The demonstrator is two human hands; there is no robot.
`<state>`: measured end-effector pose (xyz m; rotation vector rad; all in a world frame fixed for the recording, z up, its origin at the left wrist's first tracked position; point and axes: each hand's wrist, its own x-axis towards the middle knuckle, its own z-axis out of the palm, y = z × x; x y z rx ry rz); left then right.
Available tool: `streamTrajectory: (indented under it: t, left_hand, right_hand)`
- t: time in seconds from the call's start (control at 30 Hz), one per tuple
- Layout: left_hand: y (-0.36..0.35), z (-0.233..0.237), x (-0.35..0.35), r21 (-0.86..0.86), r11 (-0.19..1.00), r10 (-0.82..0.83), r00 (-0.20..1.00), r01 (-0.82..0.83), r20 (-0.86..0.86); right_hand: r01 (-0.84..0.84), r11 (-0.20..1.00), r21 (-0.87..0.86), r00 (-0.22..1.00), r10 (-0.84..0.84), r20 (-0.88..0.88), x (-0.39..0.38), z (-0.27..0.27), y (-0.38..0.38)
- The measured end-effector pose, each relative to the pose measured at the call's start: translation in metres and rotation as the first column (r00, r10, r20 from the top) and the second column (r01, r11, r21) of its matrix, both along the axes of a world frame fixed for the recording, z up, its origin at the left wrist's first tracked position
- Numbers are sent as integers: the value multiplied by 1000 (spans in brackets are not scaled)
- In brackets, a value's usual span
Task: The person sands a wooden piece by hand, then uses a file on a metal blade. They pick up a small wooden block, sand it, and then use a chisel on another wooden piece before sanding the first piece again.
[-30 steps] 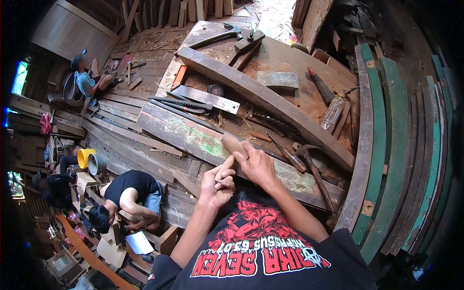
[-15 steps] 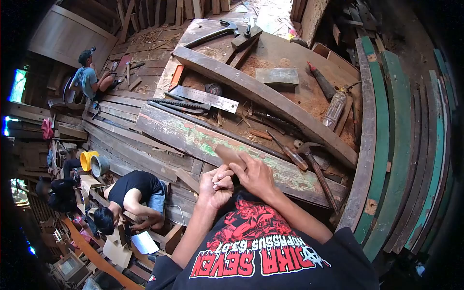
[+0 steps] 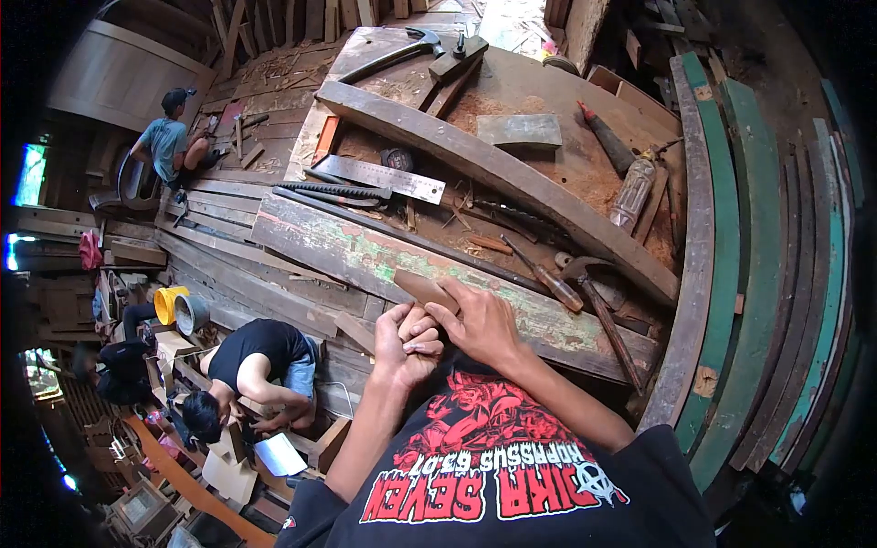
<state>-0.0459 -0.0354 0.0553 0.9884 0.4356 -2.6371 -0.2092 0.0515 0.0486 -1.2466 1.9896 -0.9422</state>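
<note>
A flat, brown, wood-like piece (image 3: 426,289) sticks out beyond my two hands, just above the near edge of a worn plank with peeling green paint (image 3: 343,245). My right hand (image 3: 480,321) grips it, thumb and fingers pressed on its near end. My left hand (image 3: 408,349) is closed in a fist against the right one, its curled fingers at the same near end; that end is hidden. Beyond lie a chisel with a wooden handle (image 3: 553,285) and a claw hammer (image 3: 598,315). A try square (image 3: 379,178) and a tape measure (image 3: 396,162) are farther left.
A long beam (image 3: 493,178) crosses the workbench. Behind it lie another hammer (image 3: 393,57), a grey block (image 3: 519,131) and a bottle (image 3: 632,196). Green boards (image 3: 754,237) stand at right. One person (image 3: 260,361) bends over work at lower left; another (image 3: 166,142) sits farther back.
The view has shifted slightly. The brown piece has tilted and now points more to the left, with both hands still together at its near end.
</note>
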Motion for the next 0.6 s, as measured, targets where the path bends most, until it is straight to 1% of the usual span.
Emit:
streamTrajectory:
  t: [0.07, 0.1, 0.2, 0.23, 0.33, 0.37, 0.43, 0.47, 0.5, 0.57, 0.6]
  left_hand:
    - [0, 7, -4, -18, 1000, -19, 997, 20, 71]
    - [-1, 15, -9, 1, 1000, -19, 993, 19, 119]
    - [-3, 7, -5, -55, 998, 1, 996, 3, 86]
    - [1, 8, -6, -95, 995, -8, 990, 21, 138]
    - [5, 2, -10, -81, 997, 9, 995, -1, 103]
    - [3, 4, -15, -86, 996, -18, 993, 28, 120]
    - [2, 12, -18, -92, 992, -66, 983, 82, 169]
    - [3, 12, -18, -136, 987, -63, 984, 87, 169]
    - [7, 10, -17, -177, 980, -64, 983, 94, 171]
    - [10, 9, -18, -242, 963, -78, 981, 120, 177]
    - [11, 13, -22, -232, 963, -87, 970, 141, 226]
  right_hand:
    - [13, 999, 41, 999, -14, 30, 2, 0, 1]
    - [29, 996, 80, 999, -32, 38, 1, -1, -3]
    - [-18, 1000, 18, 1000, 18, -25, 0, 3, -4]
    - [-29, 997, -77, 1000, 29, -4, 2, 8, 0]
    - [28, 999, 28, 999, -29, 21, 2, 7, 2]
    - [67, 992, 104, 996, -59, -73, -3, 9, -1]
    - [65, 997, 48, 994, -60, -91, -7, 4, 1]
    - [64, 998, 19, 994, -62, -93, -9, 1, 2]
    - [-17, 1000, -11, 998, 16, -64, -12, 7, 5]
    - [21, 1000, 1, 998, -21, -65, -11, 6, 7]
    - [35, 999, 9, 997, -34, -69, -12, 4, 8]
